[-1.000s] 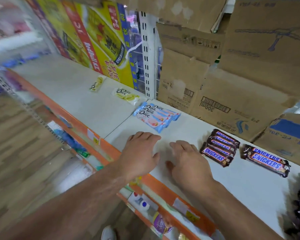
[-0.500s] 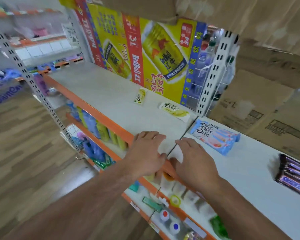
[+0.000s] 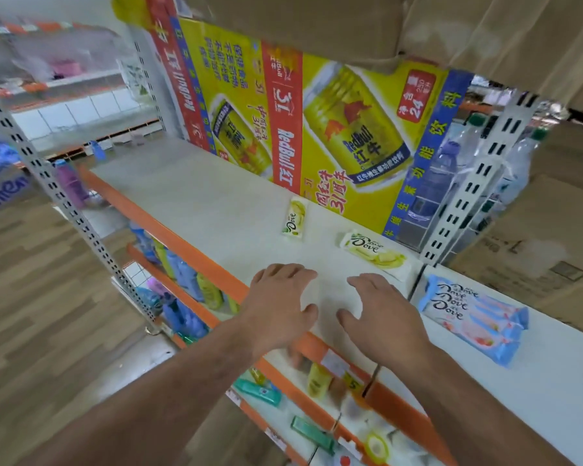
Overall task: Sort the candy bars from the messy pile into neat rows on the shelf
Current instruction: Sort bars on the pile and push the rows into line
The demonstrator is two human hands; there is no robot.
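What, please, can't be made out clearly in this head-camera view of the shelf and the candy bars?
- Head view: whether the left hand and right hand touch the shelf; their backs hide the palms.
- Head view: how many blue Dove bars; they overlap.
- Head view: price label print; blurred.
- Head view: labels on the water bottles; the upright partly covers them.

Wide open shelf point(image 3: 189, 196) surface on left side, free up to Red Bull carton point(image 3: 317, 136) at back. Ahead, left yellow Dove bar point(image 3: 294, 217) and right yellow Dove bar point(image 3: 376, 254) w/ a gap btw them; blue Dove stack point(image 3: 475, 317) blocks right; cardboard box point(image 3: 300, 25) hangs overhead
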